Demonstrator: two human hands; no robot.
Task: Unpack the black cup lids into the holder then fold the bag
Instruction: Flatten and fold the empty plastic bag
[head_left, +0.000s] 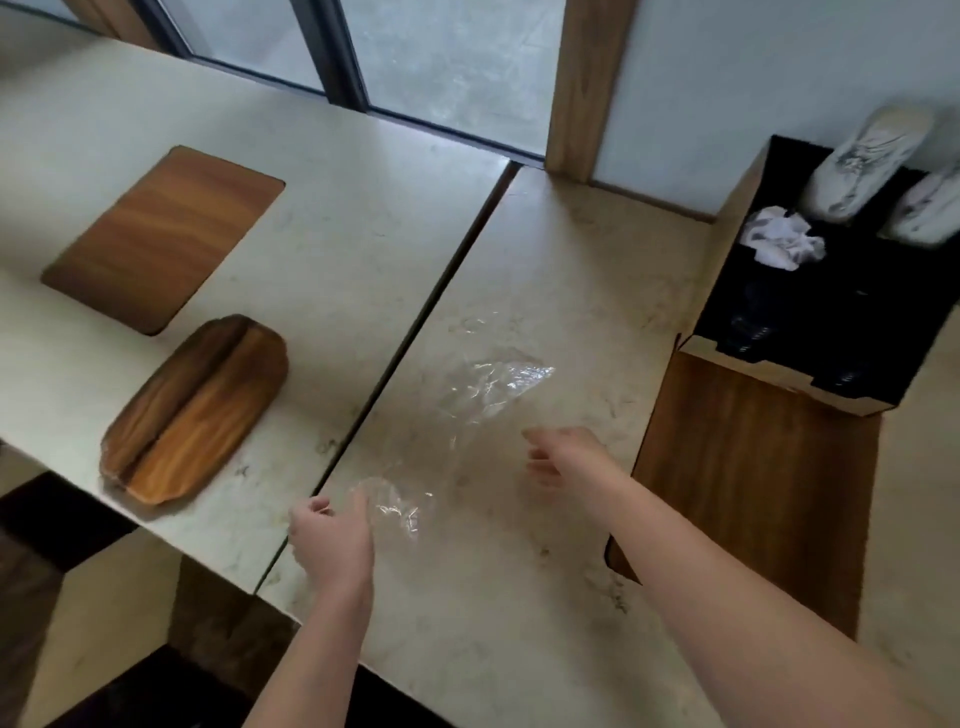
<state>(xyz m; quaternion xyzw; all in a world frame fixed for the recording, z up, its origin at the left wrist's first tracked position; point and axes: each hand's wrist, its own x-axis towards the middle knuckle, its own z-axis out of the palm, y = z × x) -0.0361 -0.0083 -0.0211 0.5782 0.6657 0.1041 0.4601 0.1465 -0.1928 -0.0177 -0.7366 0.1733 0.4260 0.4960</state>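
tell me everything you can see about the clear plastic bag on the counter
The plastic bag is thin, transparent and crinkled, showing mostly as shiny glare against the pale stone counter. It looks empty and lies spread fairly flat, running diagonally from near the left hand up toward the dark holder. The left hand pinches its bunched near end. The right hand is at its right edge; whether it touches is unclear.

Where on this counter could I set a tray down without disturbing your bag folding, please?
Bare stone lies behind the plastic bag, between it and the window. More lies left of the seam, between the wooden board and the glass. It is crowded by the left hand, the right hand and the holder.
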